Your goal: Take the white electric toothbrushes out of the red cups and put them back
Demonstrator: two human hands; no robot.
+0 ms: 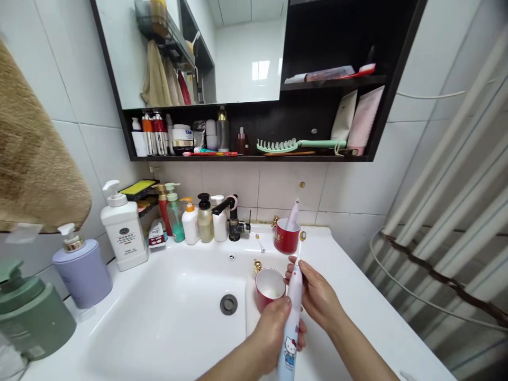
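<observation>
An electric toothbrush point(294, 296), pale pink shading to blue with a cartoon cat on it, is held upright over the right side of the sink. My left hand point(272, 330) is wrapped around its handle. At the upper end, my right hand point(319, 291) pinches the base of the slim white brush head point(301, 242). Just left of the hands, a red cup point(263, 301) with a white inside is partly covered by my left hand. Behind them, a second red cup point(286, 242) holds another pink toothbrush handle point(292, 214). A small loose brush head point(260, 243) lies on the sink's back ledge.
The white sink point(178, 307) has a black faucet point(234, 219) at its back. Several pump bottles point(190, 225) line the left and rear edges. A dark mirror cabinet point(254, 157) overhangs the counter. Pale pipes point(448, 211) run along the right wall.
</observation>
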